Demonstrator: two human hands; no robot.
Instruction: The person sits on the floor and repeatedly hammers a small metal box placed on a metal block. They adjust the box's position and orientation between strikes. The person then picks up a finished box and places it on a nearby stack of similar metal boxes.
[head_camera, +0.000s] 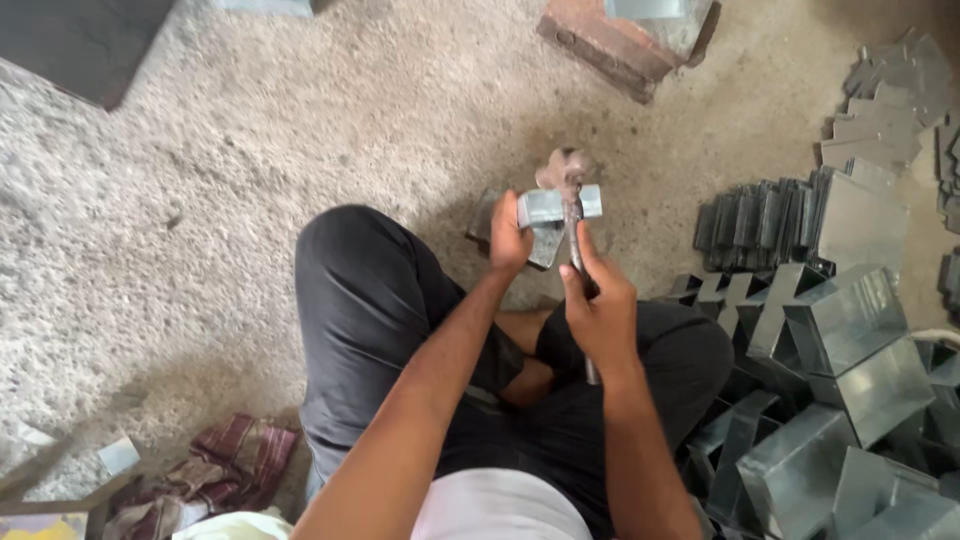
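Observation:
I sit cross-legged on a rough concrete floor. My left hand (508, 238) grips a small folded grey sheet-metal piece (556, 205) and holds it over a dark metal block (487, 216) on the floor. My right hand (598, 310) is closed around the shaft of a rusty hammer (566, 172). The hammer's head sits just above the metal piece, at its top edge. Both hands are close together in front of my knees.
Stacks of folded grey sheet-metal channels (838, 380) lie at my right, with more flat pieces (885, 120) farther back. A rusty heavy iron block (620, 35) lies at the top. A checked cloth (225, 470) lies at the lower left.

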